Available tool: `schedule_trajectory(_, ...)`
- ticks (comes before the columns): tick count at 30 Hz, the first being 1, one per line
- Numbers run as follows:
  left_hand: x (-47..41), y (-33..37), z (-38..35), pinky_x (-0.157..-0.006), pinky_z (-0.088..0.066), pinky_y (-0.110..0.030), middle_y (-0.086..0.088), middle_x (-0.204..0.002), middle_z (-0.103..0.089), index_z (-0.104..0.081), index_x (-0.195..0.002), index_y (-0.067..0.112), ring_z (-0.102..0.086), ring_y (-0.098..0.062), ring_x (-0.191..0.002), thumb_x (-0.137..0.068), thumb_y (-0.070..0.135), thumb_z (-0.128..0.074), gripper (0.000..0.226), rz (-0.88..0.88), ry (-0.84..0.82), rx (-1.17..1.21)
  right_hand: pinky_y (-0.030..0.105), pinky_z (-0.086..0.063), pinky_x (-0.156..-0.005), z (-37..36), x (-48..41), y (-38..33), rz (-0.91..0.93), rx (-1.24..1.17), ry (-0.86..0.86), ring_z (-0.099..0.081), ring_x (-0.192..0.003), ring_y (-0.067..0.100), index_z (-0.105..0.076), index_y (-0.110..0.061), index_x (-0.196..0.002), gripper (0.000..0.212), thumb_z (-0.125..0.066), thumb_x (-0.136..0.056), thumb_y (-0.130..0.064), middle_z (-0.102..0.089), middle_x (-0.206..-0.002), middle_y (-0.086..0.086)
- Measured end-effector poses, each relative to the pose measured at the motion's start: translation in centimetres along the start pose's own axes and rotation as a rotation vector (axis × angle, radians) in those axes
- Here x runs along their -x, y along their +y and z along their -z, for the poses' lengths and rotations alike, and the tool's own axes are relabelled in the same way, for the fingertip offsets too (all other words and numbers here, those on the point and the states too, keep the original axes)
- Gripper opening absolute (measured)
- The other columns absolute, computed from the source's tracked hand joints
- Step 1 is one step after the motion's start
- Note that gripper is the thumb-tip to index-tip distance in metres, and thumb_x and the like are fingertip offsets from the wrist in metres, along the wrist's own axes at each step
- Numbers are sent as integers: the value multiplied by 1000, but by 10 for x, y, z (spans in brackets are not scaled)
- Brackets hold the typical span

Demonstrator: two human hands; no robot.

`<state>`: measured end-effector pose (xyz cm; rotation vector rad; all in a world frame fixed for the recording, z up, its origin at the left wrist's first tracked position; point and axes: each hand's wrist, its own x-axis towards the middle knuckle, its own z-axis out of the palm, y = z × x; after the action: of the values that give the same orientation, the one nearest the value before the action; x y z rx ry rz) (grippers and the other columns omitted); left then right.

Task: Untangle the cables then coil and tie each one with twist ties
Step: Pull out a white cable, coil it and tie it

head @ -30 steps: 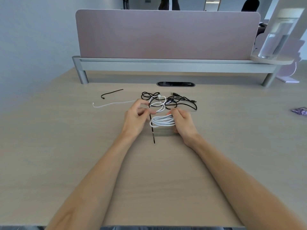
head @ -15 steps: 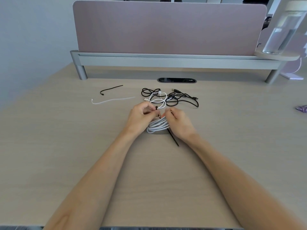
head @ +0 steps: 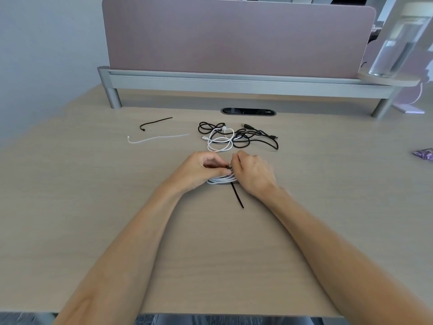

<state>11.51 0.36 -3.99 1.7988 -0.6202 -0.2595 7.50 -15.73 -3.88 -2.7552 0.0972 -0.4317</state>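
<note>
Our left hand (head: 199,170) and right hand (head: 253,174) both pinch the tie (head: 237,195) atop the coil (head: 221,180), which lies on the table (head: 93,207) between them. If either pinch slips mid-twist, we judge the loops may spring apart towards the tangle (head: 236,137) beyond.

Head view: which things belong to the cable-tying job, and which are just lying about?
Job: coiled white cable held by right hand; long black twist tie pinched by left hand; tangled black cable; loose white cable; short black twist tie; white twist tie.
Lying about: clear plastic water bottle; purple wrapper.
</note>
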Motion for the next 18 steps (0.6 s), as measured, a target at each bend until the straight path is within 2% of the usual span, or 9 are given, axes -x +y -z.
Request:
schedule_trajectory(6, 3, -3, -1, -72, -47, -17, 3, -84, -74, -74, -86, 18, -61, -2, -73, -71, 17, -85, 18, -55, -2, -94, 38, -35, -67, -3, -1, 3, 14, 75, -3, -58, -95, 39, -54, -9, -95, 31, -34, -101, -32, -65, -99, 18)
schedule_trajectory(10, 2, -5, -2, -70, -43, -12, 7, -84, -73, -74, -87, 16, -60, 6, -71, -73, 18, -83, 16, -123, 22, -254, 43, -43, -81, -12, -2, 15, 150, -14, 53, -46, -103, 35, -58, 1, -95, 34, -38, -99, -26, -51, -109, 18)
schedule_trajectory(13, 2, -5, -1, -67, -41, -14, 11, -82, -69, -74, -85, 19, -57, 6, -70, -73, 22, -83, 15, -189, 28, -378, 47, -42, -82, -21, -8, 22, 138, -3, 43, -46, -91, 33, -50, -12, -89, 42, -20, -93, -41, -50, -98, 14)
schedule_trajectory(15, 2, -5, 0, -66, -40, -14, 12, -81, -68, -74, -85, 21, -56, 5, -70, -69, 27, -85, 20, -182, 28, -380, 48, -41, -82, -24, -11, 26, 123, 40, 6, -46, -91, 31, -46, -17, -89, 46, -11, -90, -45, -51, -96, 11)
schedule_trajectory(18, 1, -3, 0, -73, -45, -24, 8, -85, -69, -74, -86, 23, -61, -8, -81, -67, 33, -85, 25, -207, 22, -435, 46, -41, -83, -24, -13, 27, 112, 67, -32, -46, -94, 32, -49, -17, -92, 53, -6, -88, -47, -53, -99, 10)
